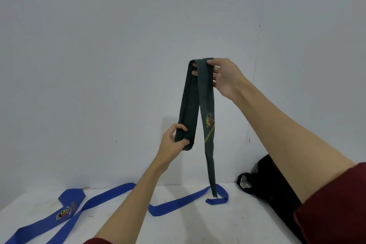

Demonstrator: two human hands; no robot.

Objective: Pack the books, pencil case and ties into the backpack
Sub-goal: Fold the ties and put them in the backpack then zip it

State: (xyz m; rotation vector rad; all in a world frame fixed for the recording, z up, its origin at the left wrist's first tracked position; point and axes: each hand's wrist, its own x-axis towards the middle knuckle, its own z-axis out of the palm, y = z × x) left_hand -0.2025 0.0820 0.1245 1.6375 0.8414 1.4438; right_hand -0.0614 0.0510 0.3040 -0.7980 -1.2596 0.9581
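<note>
Both hands are raised in front of a pale wall, working one dark green tie (pixel 206 103) between them. Nearer to the camera, the left hand (pixel 174 141) pinches the lower folded end of that tie, thumb on top and fingers curled beneath the bunched cloth. Higher and further out, the right hand (pixel 222 74) grips the top fold, where the fabric is draped over its fingers with the thumb pressing it from the front. From this upper fold the tie falls in two runs: a doubled band slanting down to the left hand, and a single strip bearing an embroidered crest (pixel 209 120) and yellow diagonal stripes, which hangs straight down until its narrow tip meets the table (pixel 198 224). Rolled-back maroon sleeves (pixel 334 204) show at the lower edge on both arms.

On the white table lies a blue tie (pixel 111 197), spread out in loose bends from the lower left corner across to a small loop just beside the green tip; its wide end carries a crest too. At the right, partly behind the right forearm, the dark backpack (pixel 271 186) stands against the wall.
</note>
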